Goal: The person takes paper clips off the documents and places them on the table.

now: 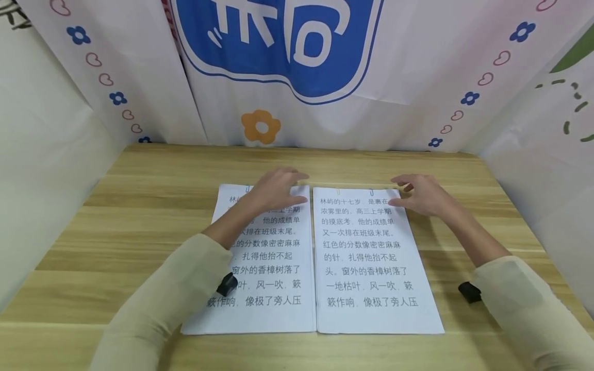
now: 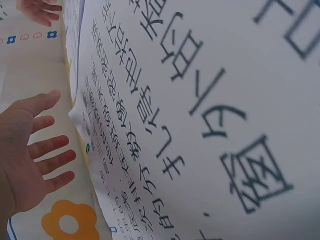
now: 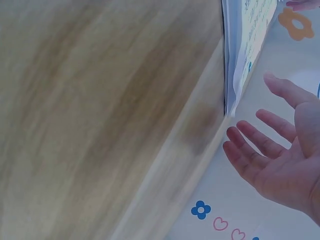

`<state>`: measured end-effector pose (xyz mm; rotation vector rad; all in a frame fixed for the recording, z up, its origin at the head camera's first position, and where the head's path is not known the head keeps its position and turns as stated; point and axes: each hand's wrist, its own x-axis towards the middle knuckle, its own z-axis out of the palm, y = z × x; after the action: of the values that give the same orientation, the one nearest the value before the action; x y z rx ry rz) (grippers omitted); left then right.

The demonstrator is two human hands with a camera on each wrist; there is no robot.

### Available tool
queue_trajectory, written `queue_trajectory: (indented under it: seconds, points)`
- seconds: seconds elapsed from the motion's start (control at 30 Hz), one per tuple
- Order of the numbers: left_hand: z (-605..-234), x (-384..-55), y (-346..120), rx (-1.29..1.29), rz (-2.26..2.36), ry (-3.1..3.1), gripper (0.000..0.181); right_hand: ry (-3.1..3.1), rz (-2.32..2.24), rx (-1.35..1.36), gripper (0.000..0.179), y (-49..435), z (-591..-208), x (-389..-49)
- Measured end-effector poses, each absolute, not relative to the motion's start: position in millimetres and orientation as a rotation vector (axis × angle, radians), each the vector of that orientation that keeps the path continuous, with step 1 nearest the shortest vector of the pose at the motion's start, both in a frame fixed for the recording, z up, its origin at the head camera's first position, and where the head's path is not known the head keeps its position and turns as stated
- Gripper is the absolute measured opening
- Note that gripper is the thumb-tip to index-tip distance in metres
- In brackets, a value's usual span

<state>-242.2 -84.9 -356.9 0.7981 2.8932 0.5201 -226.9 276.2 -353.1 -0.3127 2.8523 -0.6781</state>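
Two stacks of white paper printed with large Chinese text lie side by side on a wooden table, the left stack point(image 1: 260, 319) and the right stack point(image 1: 378, 322). My left hand point(image 1: 277, 190) hovers above the upper part of the left stack; in the left wrist view its fingers point(image 2: 52, 164) are spread and hold nothing. Over the top right corner of the right stack is my right hand point(image 1: 421, 195), its fingers loosely extended and nothing in its grasp. Paper clips sit along the top edges: a yellow clip point(image 1: 337, 191) and a blue clip point(image 1: 371, 192) on the right stack, another clip point(image 1: 247, 189) on the left.
The wooden table point(image 1: 116, 247) extends beyond the papers on both sides. Behind it hangs a white printed backdrop point(image 1: 394, 118) with a blue sign and an orange flower. White sheets point(image 1: 42, 170) border the table's sides. Dark wrist devices point(image 1: 227, 284) show at both sleeves.
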Motion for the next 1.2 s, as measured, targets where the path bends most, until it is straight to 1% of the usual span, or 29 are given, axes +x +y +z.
queue_trajectory:
  seconds: [0.33,0.7,1.03,1.2]
  points:
    - [-357.0,-246.9,-70.3,0.758,0.579,2.862,0.062,2.806,-0.773,-0.28,0.06,279.2,-355.1,-229.5]
    - [-357.5,-253.5,-55.8,0.734,0.599,2.816,0.06,2.824,-0.75,-0.297,0.055,278.7,-358.9,-233.6]
    - [-359.0,-257.2,-48.1,0.753,0.618,2.769,0.061,2.821,-0.725,-0.335,0.057,276.3,-364.4,-238.2]
    - [-363.5,-259.8,-45.0,0.71,0.67,2.759,0.061,2.824,-0.724,-0.327,0.058,275.7,-366.7,-241.8]
